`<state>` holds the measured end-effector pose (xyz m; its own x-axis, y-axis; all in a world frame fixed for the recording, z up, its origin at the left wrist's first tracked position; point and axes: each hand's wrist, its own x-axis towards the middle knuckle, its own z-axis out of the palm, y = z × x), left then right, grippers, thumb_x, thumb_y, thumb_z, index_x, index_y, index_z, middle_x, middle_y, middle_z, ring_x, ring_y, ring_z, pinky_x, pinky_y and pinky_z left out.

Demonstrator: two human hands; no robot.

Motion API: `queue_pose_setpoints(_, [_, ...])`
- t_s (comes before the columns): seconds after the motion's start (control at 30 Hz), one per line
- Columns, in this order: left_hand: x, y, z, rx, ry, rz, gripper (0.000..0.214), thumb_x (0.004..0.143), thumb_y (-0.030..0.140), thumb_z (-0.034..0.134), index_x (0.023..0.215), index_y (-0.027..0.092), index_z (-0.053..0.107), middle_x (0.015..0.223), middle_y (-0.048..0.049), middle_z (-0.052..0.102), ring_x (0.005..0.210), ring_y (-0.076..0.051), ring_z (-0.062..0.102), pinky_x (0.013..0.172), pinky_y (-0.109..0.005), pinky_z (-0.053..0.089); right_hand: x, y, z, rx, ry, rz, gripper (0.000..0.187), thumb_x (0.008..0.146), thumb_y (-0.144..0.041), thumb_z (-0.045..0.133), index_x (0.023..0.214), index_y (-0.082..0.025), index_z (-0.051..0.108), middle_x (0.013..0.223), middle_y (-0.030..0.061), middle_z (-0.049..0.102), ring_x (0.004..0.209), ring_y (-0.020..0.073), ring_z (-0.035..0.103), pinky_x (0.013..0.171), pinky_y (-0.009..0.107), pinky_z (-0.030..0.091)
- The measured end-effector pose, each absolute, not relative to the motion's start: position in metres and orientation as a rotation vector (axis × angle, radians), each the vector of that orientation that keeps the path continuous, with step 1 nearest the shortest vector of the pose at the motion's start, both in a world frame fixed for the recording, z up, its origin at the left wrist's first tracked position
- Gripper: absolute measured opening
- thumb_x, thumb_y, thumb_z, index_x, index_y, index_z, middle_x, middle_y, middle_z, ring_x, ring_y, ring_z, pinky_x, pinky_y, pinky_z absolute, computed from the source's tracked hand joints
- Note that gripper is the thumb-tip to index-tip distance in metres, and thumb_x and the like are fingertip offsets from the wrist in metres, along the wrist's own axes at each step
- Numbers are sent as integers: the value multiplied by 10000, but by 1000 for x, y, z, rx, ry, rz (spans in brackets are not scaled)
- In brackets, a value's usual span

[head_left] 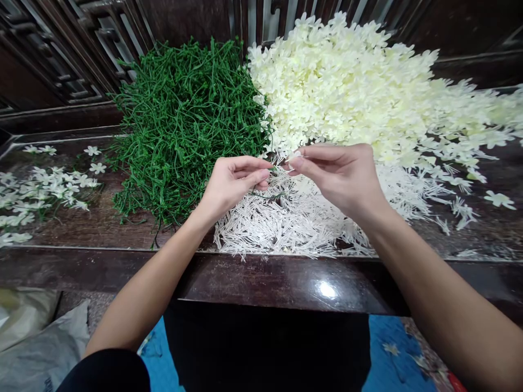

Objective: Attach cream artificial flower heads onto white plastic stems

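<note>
My left hand pinches a thin green plastic stem, its tip pointing toward the other hand. Between thumb and forefinger of my right hand is a small white artificial flower, partly covered by the fingertips. The two hands are close together but apart, above a pile of thin white plastic stamens. To the left lies a heap of green plastic stems. Behind my right hand rises a large heap of loose cream-white flower petals.
At the far left, several white flowers on green stems lie on the dark wooden bench. A carved wooden backrest stands behind the heaps. Pale sacks are on the floor at lower left, and blue sheeting lies below.
</note>
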<state>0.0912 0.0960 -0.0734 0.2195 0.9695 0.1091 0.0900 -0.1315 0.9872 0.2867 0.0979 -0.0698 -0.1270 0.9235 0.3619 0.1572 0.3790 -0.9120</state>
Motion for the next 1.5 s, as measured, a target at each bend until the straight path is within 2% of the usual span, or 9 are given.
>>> queue_pose_setpoints(0.3, [95, 96, -74, 1552, 1041, 1098, 36, 832, 140, 693, 858, 121, 710, 678, -35, 693, 560, -85, 641, 516, -191, 545, 282, 99, -80, -956, -1573, 845, 167, 713, -143, 829, 774, -298, 806, 801, 0, 785, 682, 194, 743, 668, 391, 661])
queue_pose_setpoints(0.53, [94, 97, -77, 1637, 1020, 1060, 84, 852, 179, 696, 909, 117, 692, 704, -49, 717, 591, -104, 685, 543, -200, 566, 280, 99, -83, -917, -1601, 783, 168, 721, -141, 821, 763, -303, 806, 811, -4, 786, 706, 196, 746, 665, 383, 662])
queue_pose_setpoints(0.87, [98, 95, -74, 1597, 1067, 1066, 20, 809, 139, 693, 802, 139, 674, 671, -26, 696, 549, -88, 658, 489, -175, 519, 280, 96, -79, -935, -1582, 886, 113, 711, -184, 837, 773, -266, 789, 757, 4, 764, 639, 175, 720, 618, 351, 661])
queue_pose_setpoints(1.03, [100, 91, -74, 1676, 1123, 1110, 20, 788, 138, 693, 794, 136, 674, 699, -23, 705, 527, -73, 632, 515, -178, 529, 280, 94, -77, -933, -1678, 772, 122, 785, -158, 754, 732, -267, 770, 714, -18, 736, 623, 155, 684, 620, 343, 627])
queue_pose_setpoints(1.27, [103, 83, -74, 1914, 1201, 1178, 75, 827, 163, 642, 787, 133, 698, 627, -10, 691, 499, -82, 607, 495, -186, 498, 279, 90, -78, -929, -1777, 690, 113, 827, -136, 687, 807, -223, 755, 743, 1, 731, 656, 163, 664, 602, 337, 594])
queue_pose_setpoints(1.5, [102, 82, -83, 2127, 1212, 1289, 117, 842, 150, 612, 789, 152, 716, 606, 5, 686, 485, -82, 581, 509, -205, 481, 276, 88, -81, -946, -1761, 603, 139, 826, -162, 709, 784, -286, 756, 759, -16, 751, 680, 181, 695, 640, 369, 612])
